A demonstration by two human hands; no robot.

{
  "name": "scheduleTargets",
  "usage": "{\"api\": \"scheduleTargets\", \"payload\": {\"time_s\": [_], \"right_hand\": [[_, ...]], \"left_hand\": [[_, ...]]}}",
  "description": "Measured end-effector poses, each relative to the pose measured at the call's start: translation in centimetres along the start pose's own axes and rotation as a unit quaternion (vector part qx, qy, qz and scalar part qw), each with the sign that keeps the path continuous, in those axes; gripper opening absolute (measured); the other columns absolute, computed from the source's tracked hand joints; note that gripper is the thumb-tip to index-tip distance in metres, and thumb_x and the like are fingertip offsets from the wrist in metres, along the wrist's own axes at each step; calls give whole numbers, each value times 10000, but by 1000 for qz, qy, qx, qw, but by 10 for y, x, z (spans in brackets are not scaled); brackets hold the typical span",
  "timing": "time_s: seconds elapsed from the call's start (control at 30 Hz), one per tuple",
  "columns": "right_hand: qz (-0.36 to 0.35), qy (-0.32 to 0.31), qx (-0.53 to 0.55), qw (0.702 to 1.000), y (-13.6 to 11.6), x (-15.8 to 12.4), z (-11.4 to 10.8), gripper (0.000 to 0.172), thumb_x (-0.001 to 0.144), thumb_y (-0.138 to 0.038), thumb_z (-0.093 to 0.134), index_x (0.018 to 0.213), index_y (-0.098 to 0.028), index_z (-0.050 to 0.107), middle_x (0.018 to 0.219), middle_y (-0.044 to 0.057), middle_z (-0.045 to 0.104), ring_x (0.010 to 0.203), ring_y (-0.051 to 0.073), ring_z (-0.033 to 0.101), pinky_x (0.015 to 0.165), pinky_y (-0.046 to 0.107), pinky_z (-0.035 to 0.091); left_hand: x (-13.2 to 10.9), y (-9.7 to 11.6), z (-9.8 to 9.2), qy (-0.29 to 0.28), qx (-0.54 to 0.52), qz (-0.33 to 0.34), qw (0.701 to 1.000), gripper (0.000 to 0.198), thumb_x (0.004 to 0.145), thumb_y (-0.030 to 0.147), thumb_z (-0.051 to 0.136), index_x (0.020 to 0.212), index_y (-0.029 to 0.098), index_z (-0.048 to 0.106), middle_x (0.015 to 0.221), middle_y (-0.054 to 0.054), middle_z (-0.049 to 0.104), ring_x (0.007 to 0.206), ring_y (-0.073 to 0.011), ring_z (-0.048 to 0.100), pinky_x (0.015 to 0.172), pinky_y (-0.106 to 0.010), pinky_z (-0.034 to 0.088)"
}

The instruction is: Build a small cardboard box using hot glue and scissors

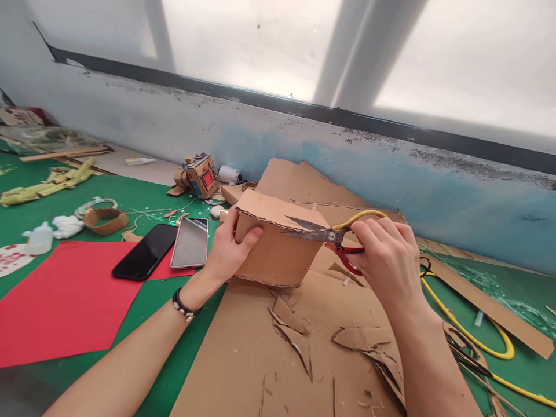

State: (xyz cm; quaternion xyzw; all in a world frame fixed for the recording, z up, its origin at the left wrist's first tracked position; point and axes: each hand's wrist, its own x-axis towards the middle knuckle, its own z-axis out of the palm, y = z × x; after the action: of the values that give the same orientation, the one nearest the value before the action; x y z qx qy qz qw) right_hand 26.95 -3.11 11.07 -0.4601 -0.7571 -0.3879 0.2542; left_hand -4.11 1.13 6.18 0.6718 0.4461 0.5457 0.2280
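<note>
My left hand (229, 246) grips the left end of a bent piece of corrugated cardboard (273, 255), thumb on its front face, holding it upright over a large flat cardboard sheet (243, 353). My right hand (388, 258) is closed in the handles of scissors (324, 233) with one yellow and one red loop. Their metal blades point left, slightly parted, at the top right edge of the held cardboard. A dark bead bracelet (185, 306) circles my left wrist.
Cardboard scraps (299, 330) litter the sheet. Two phones (174, 248) lie on red paper (65, 301) over a green mat (125, 200). A small cardboard model (200, 175), glue bottle (139, 161), a tape ring (105, 220) and a yellow cord (473, 339) lie around. A wall runs behind.
</note>
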Motion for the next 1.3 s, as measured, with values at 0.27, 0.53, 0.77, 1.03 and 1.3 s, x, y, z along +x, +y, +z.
{"api": "scheduleTargets", "payload": {"time_s": [0.27,0.53,0.77,1.03,1.3], "right_hand": [[-15,-1,-19,1000,-2,2,-4,101,988,-235,667,999,-237,566,839,44,646,874,255,558,887,389,416],[-36,52,-27,998,-1,2,2,164,933,-92,627,953,-239,555,748,-9,605,777,206,536,832,359,401],[-15,88,-19,996,-5,-2,6,137,968,-146,643,905,-241,567,691,-31,611,725,182,539,797,360,386],[-11,50,-30,998,-4,1,1,184,946,-97,621,888,-249,535,744,-10,604,774,204,527,827,367,397],[-25,-27,-46,998,-9,6,-10,144,922,-151,629,1036,-215,567,929,77,628,922,280,521,863,404,414]], "left_hand": [[-3,4,0,17,12,29,999,711,937,689,682,1457,220,557,1325,-124,758,1216,-330,719,1003,-433,598],[2,1,-3,-14,-20,5,1000,723,928,695,692,1448,207,571,1271,-118,775,1109,-308,746,852,-370,612],[2,-3,-4,-20,-31,2,999,712,923,685,700,1445,214,584,1251,-109,781,1100,-309,744,847,-370,609],[0,-1,-2,-12,-11,13,1000,710,926,661,702,1462,213,578,1300,-119,770,1161,-324,736,899,-390,616],[-5,5,0,-11,8,36,999,732,923,658,719,1492,229,555,1341,-124,754,1208,-337,724,944,-416,608]]}}
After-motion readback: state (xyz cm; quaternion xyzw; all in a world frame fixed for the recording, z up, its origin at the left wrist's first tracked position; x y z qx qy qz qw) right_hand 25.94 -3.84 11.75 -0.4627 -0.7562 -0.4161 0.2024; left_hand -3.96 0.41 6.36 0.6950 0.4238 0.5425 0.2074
